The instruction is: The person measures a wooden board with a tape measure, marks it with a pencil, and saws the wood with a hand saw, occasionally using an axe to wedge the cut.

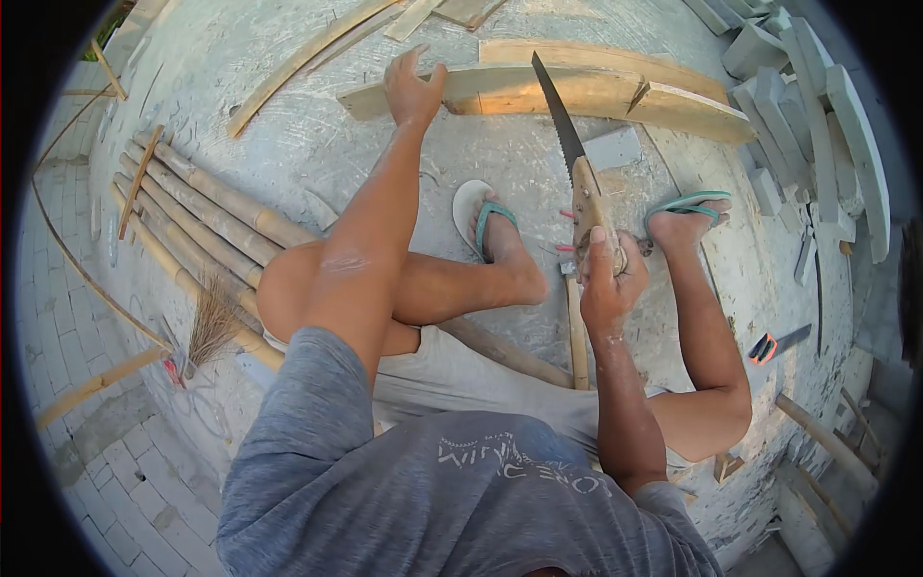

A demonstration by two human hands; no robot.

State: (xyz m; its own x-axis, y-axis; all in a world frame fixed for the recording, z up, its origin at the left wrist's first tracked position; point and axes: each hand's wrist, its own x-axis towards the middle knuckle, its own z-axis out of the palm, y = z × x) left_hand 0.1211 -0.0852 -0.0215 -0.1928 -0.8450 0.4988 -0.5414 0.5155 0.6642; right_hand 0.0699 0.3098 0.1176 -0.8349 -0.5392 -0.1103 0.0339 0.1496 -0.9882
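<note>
My right hand [612,281] is wrapped around the wooden handle of a handsaw [559,108]. Its toothed blade points away from me and crosses over a long wooden plank [548,93], though I cannot tell whether it touches. The plank lies crosswise on the floor and has a dark notch or split toward its right part. At the plank's left end is my left hand [413,91], fingers and thumb apart, on or just above the wood. Behind the plank lies another board [596,54].
Bamboo poles [207,197] lie at left beside a twig broom [212,322]. A wooden-handled tool [577,332] lies between my legs; a pale block [613,148] is beyond my feet. At right are a second saw [764,349] and stacked pale slabs [856,144].
</note>
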